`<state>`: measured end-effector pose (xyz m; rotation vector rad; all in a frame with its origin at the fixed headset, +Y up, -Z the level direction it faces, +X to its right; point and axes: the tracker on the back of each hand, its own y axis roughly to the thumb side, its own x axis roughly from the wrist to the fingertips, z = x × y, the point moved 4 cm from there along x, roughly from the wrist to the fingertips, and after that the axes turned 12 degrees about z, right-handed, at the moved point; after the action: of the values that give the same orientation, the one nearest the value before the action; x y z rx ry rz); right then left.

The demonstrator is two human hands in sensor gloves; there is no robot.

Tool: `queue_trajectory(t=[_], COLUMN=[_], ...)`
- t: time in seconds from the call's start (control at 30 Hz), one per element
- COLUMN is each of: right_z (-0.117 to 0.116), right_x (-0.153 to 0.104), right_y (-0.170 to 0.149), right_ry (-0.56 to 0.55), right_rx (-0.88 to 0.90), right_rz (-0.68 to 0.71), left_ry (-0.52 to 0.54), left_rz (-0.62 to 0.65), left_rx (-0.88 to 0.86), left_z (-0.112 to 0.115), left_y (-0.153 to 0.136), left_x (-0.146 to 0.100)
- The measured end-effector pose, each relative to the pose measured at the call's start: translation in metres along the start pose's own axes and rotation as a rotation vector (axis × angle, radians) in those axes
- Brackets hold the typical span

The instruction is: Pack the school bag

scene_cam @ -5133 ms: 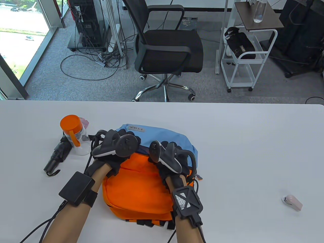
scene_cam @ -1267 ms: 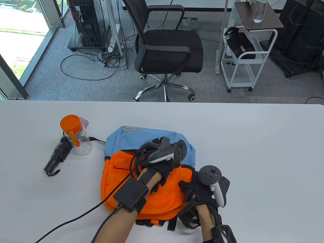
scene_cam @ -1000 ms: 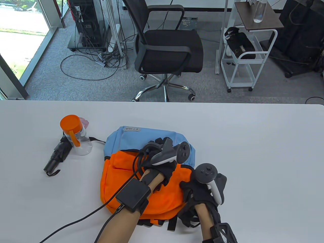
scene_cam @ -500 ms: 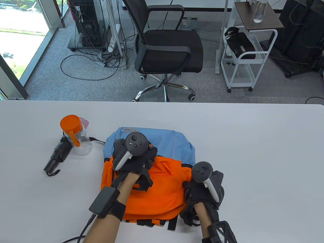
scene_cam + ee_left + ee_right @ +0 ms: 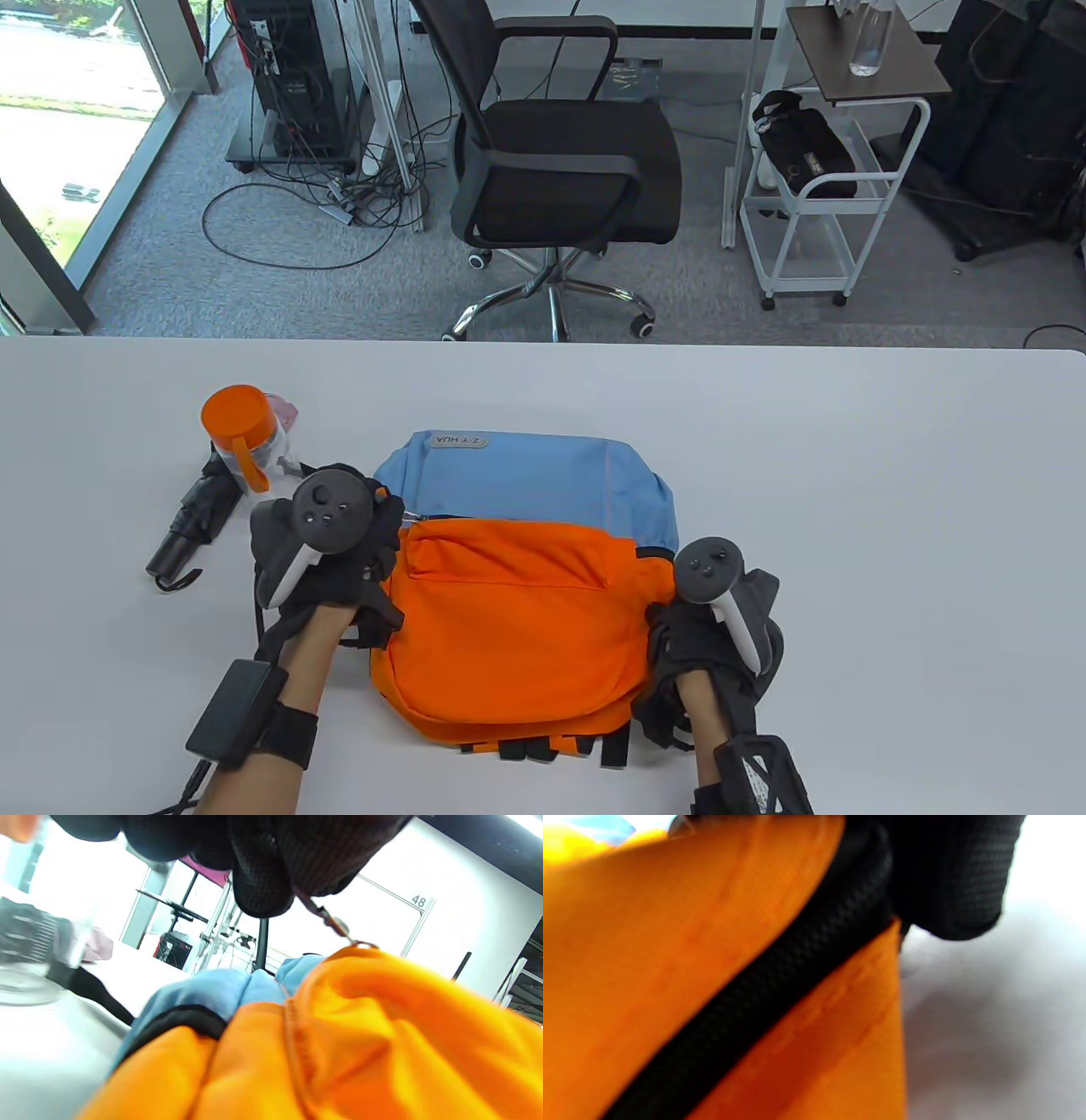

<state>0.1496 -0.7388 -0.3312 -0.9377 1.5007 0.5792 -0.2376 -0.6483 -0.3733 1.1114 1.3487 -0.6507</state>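
1. On the white table (image 5: 848, 475), near its front edge and left of the middle, lies the school bag (image 5: 526, 611), flat, with its pale blue top part pointing away from the person and its orange front pocket facing up.
2. At the bag's left edge sits the left hand (image 5: 339, 552), gloved in black, a tracker strapped on its back.
3. From the left wrist view, the left hand's fingers (image 5: 263, 878) pinch a zip pull (image 5: 331, 923) that runs down to the orange fabric, so this hand is clamped on the pull.
4. At the bag's right edge sits the right hand (image 5: 704, 654), also gloved and carrying a tracker.
5. Close up in the right wrist view, the gloved fingers (image 5: 950, 878) lie against the orange fabric, with one finger running along its surface; the picture is blurred, and I cannot tell whether they curl round the cloth or only press on it.
6. Black straps (image 5: 551, 747) stick out from under the bag's near edge.
7. Left of the bag, a clear bottle (image 5: 254, 458) with an orange lid stands upright, and a folded black umbrella (image 5: 191, 526) lies just beside it, touching its base.
8. Beyond the table's far edge, a black office chair (image 5: 560, 161) stands on grey carpet, with a white cart (image 5: 823, 195) to its right.
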Motion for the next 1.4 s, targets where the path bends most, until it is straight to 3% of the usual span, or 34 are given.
queue_trajectory(t=[0.07, 0.2, 0.27, 0.47, 0.67, 0.73, 0.8, 0.87, 0.93, 1.0, 1.07, 1.1, 1.13, 1.17, 1.23, 1.4], right_z=[0.0, 0.001, 0.0, 0.003, 0.021, 0.015, -0.001, -0.028, -0.053, -0.073, -0.081, -0.08, -0.074, -0.064, -0.048, 0.05], right_x=[-0.002, -0.003, -0.005, -0.011, -0.028, -0.04, -0.062, -0.084, -0.092, -0.091, -0.083, -0.079, -0.076, -0.075, -0.07, -0.079], right_y=[0.005, 0.001, 0.005, 0.019, 0.048, 0.063, 0.075, 0.079, 0.078, 0.08, 0.085, 0.088, 0.092, 0.096, 0.096, 0.123], right_ry=[-0.001, -0.004, -0.007, -0.081, -0.069, 0.017, 0.173, 0.37, 0.504, 0.484, 0.3, 0.219, 0.13, -0.005, -0.011, -0.194], right_rx=[-0.077, -0.028, -0.034, -0.192, -0.341, -0.373, -0.436, -0.515, -0.655, -0.861, -1.054, -1.112, -1.105, -1.035, -0.897, -0.405], right_rz=[0.008, 0.012, 0.031, 0.078, 0.178, 0.31, 0.442, 0.522, 0.545, 0.562, 0.563, 0.575, 0.591, 0.628, 0.623, 0.59], left_ry=[-0.019, -0.07, -0.038, -0.131, -0.296, -0.354, -0.445, -0.633, -0.763, -0.699, -0.539, -0.506, -0.459, -0.395, -0.299, 0.006], left_rz=[-0.015, -0.108, -0.125, -0.065, -0.018, -0.034, -0.077, -0.154, -0.143, -0.148, -0.138, -0.074, -0.086, -0.06, -0.057, 0.067], left_rx=[0.021, -0.183, -0.204, -0.188, -0.22, -0.223, -0.215, -0.194, -0.267, -0.421, -0.442, -0.448, -0.464, -0.514, -0.659, -1.061], left_z=[0.005, 0.017, 0.018, 0.036, 0.044, 0.044, 0.045, 0.055, 0.073, 0.082, 0.075, 0.069, 0.06, 0.05, 0.03, -0.031], left_y=[-0.01, -0.035, -0.041, -0.029, -0.015, -0.019, -0.027, -0.037, -0.039, -0.035, -0.029, -0.024, -0.019, -0.014, -0.004, 0.02], left_x=[-0.002, -0.003, -0.006, -0.016, -0.049, -0.06, -0.077, -0.094, -0.107, -0.109, -0.103, -0.096, -0.093, -0.087, -0.073, -0.036])
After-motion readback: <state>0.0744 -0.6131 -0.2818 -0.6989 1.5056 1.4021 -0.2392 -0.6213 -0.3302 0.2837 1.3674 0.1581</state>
